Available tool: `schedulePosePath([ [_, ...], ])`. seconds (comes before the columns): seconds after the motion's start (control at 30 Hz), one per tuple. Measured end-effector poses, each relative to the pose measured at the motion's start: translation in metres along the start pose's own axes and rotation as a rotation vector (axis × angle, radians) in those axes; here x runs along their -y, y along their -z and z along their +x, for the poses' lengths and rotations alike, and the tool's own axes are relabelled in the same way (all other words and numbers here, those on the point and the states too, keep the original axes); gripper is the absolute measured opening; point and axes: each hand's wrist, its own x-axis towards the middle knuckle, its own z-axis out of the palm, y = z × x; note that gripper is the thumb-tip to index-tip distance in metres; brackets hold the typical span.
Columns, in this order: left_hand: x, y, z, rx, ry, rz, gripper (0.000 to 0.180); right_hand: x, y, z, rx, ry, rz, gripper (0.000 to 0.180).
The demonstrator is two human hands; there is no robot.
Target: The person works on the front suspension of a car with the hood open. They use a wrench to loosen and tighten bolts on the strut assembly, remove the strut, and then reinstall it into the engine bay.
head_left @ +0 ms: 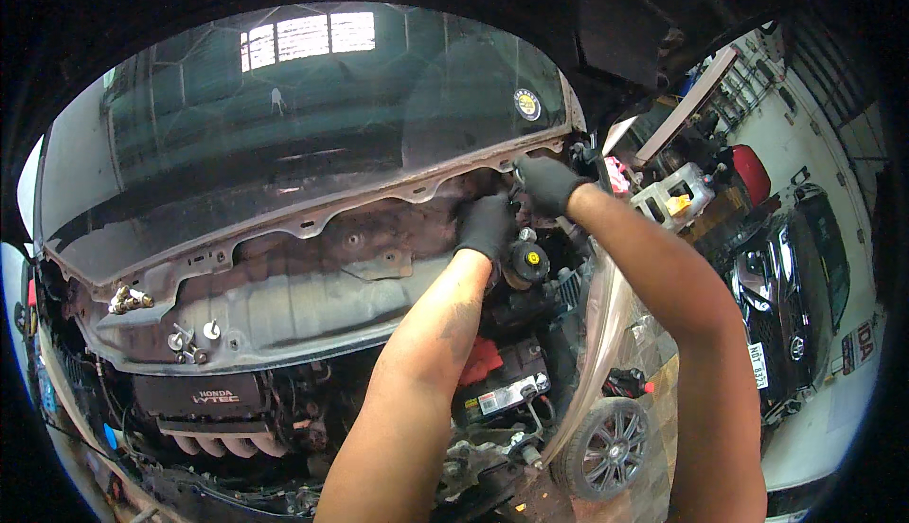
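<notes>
Both my hands wear dark gloves and work at the right end of the cowl recess [312, 286], below the windshield [312, 106]. My left hand [485, 225] is down in the recess with its fingers closed near a small dark part, just above the brake fluid reservoir [530, 263] with its black and yellow cap. Beside it on the right, my right hand [549, 185] is curled closed at the metal edge under the windshield. Whatever either hand grips is hidden by the gloves and too dark to name.
Several bolts [194, 341] and a cluster of small metal pieces [130, 300] lie on the cowl at the left. Below are the engine cover [199, 395] and battery [509, 386]. A wheel [606, 449] lies on the floor by the fender; a dark car [791, 296] stands at the right.
</notes>
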Motion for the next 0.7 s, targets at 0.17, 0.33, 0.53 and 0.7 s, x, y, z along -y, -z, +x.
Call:
schedulePosePath([
  [0.17, 0.004, -0.020, 0.010, 0.002, -0.039, 0.024, 0.020, -0.054, 0.008, -0.048, -0.052, 0.056, 0.081, 0.030],
  [0.33, 0.015, -0.003, 0.007, 0.037, 0.021, -0.014, 0.025, 0.013, -0.010, -0.084, -0.041, 0.139, 0.446, 0.032],
  [0.53, 0.010, -0.017, 0.017, -0.027, -0.096, -0.158, 0.029, -0.057, 0.013, -0.059, -0.140, 0.192, 0.012, 0.034],
  [0.7, 0.017, 0.005, 0.013, 0.065, -0.041, -0.423, 0.027, -0.015, -0.013, -0.046, -0.205, 0.243, 0.117, 0.029],
])
